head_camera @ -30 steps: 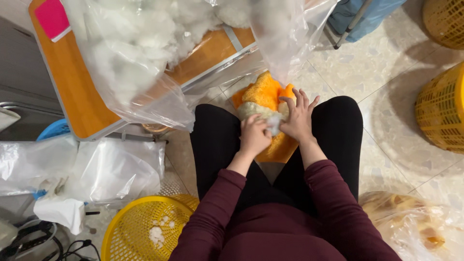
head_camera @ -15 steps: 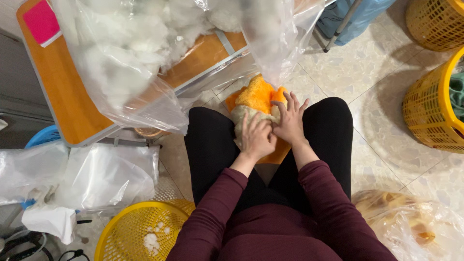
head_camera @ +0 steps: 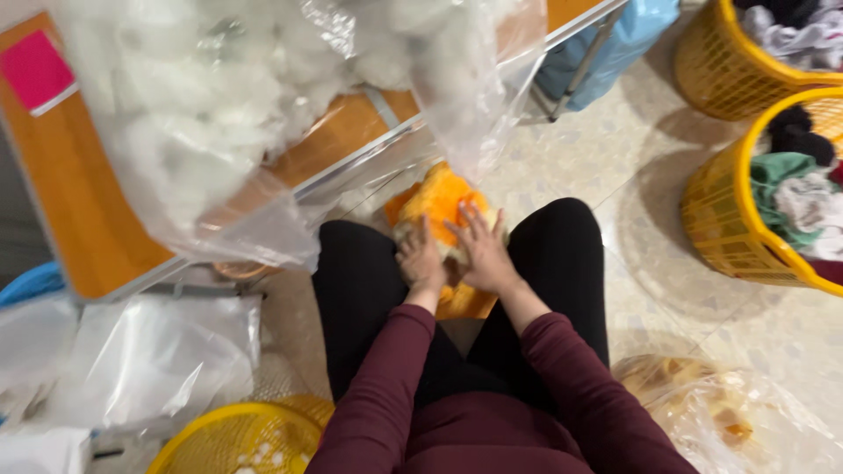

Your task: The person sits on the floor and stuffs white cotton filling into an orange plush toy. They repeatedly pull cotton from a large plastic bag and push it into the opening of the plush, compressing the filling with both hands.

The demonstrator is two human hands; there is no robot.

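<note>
Both my hands pressed on the orange plush toy [head_camera: 439, 206] between my knees.

The toy lay straight ahead of me, its long axis running away from my body, the orange end far and the pale middle under my palms. My left hand [head_camera: 420, 260] was curled, pushing into the pale part; my right hand [head_camera: 481, 248] lay flat with fingers spread over it, reaching a little farther. Neither hand was closer by much. Above, a clear bag [head_camera: 219, 114] held white stuffing on the orange table [head_camera: 79, 237]. At right, a yellow basket [head_camera: 738, 228] held cloth pieces; a second one [head_camera: 237, 443] by my left side held white bits.
</note>
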